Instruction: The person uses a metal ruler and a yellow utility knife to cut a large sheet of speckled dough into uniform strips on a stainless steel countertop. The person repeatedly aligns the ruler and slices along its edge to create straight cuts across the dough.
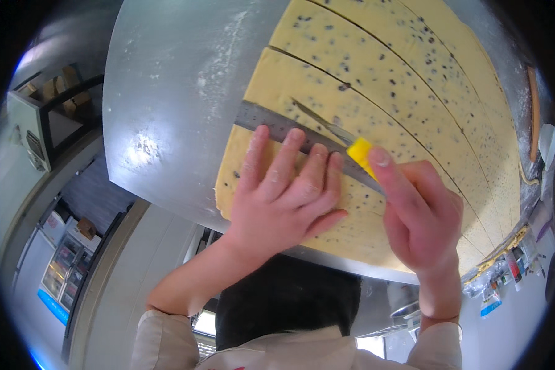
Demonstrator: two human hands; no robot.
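A large flat sheet of pale yellow dough (374, 106) with dark bits covers much of the metal table and bears several long cuts. A metal ruler (254, 115) lies across it. My left hand (282, 194) rests on ruler and dough, fingers spread, with the fingertips pressing the ruler's near edge. In my right hand (421, 208) is a small knife with a yellow handle (362, 155). Its thin blade (321, 121) points up and left, just beyond the ruler's far edge. Whether the blade touches the dough I cannot tell.
The metal table (175, 92) has flour streaks left of the dough. A wooden rod (533, 113) lies at the far right. Packets and small items (513, 268) stand beyond the table's right end. At the lower left is a glass-door cabinet (64, 266).
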